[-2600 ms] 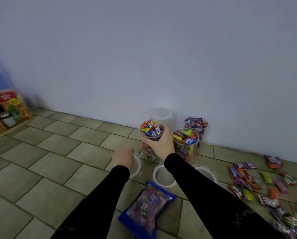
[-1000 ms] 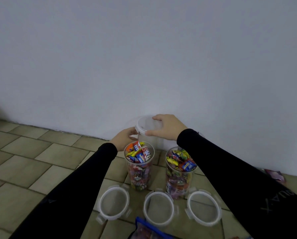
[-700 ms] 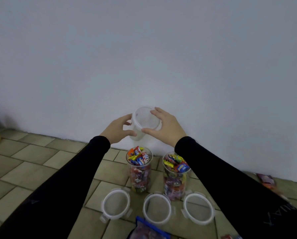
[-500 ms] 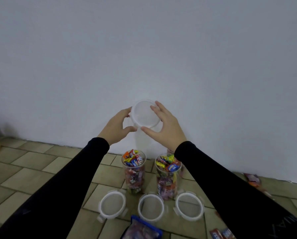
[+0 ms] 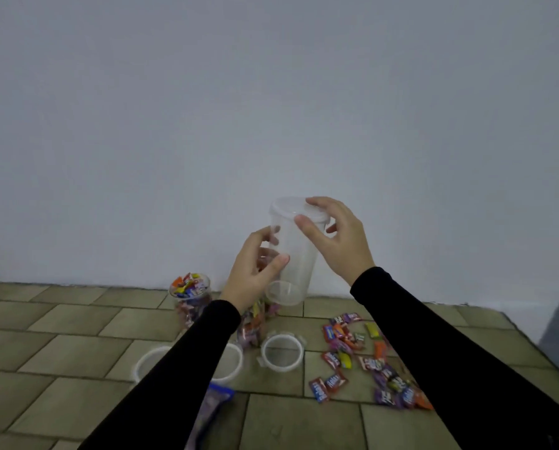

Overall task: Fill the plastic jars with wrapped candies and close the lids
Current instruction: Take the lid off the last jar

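Note:
An empty clear plastic jar (image 5: 292,271) with a white lid (image 5: 287,205) on top is held in the air before the wall. My left hand (image 5: 253,274) grips its lower body. My right hand (image 5: 338,237) curls its fingers over the lid's rim. On the floor below stand two jars full of wrapped candies, one (image 5: 190,298) at the left and one (image 5: 253,323) partly hidden behind my left forearm. Loose wrapped candies (image 5: 362,355) lie scattered at the right.
Three white lid rings lie on the tiles: one (image 5: 148,363) left, one (image 5: 231,362) behind my left arm, one (image 5: 282,352) right. A blue candy bag (image 5: 211,407) lies near the bottom. The white wall stands close behind.
Both hands have lifted the empty lidded jar off the floor by the wall and brought it towards me and to the right. The view has swung right, and the loose candies show again.

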A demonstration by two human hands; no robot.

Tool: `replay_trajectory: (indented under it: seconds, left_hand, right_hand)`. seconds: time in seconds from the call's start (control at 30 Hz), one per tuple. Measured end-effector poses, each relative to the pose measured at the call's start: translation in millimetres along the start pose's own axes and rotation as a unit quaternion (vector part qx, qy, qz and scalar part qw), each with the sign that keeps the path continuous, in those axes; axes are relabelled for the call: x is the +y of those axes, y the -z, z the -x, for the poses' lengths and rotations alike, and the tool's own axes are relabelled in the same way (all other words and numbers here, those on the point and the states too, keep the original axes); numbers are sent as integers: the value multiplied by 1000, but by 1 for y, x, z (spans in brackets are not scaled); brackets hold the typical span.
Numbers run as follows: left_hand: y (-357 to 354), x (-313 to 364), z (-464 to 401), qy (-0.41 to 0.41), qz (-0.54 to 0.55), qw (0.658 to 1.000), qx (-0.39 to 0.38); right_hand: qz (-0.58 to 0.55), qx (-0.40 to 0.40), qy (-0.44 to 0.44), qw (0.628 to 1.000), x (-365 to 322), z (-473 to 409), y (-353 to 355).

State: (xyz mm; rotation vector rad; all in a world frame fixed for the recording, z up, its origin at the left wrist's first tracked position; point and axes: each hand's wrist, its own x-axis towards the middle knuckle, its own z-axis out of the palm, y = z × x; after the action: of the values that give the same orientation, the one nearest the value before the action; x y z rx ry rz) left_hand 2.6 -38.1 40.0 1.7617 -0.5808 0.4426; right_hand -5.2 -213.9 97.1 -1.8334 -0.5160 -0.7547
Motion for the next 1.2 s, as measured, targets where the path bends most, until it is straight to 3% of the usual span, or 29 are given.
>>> replay_trajectory:
  seconds: [0.5,0.67,0.9,1.2]
  left_hand:
    - [-208,17,101,114,80,989,-47]
    - [-236,20,130,126,-2,987,-99]
    - [-258,15,160,132,0,990,-53]
    - [-267,13,163,187,17,979,-74]
  right_hand:
    - [-26,23,-185,982,61,127,154]
    - [-50,-8,-200,978,80,167,181]
    - [-42,-111,-141,983,99,208,196]
    - [-99,-85,-174,976,113,210,198]
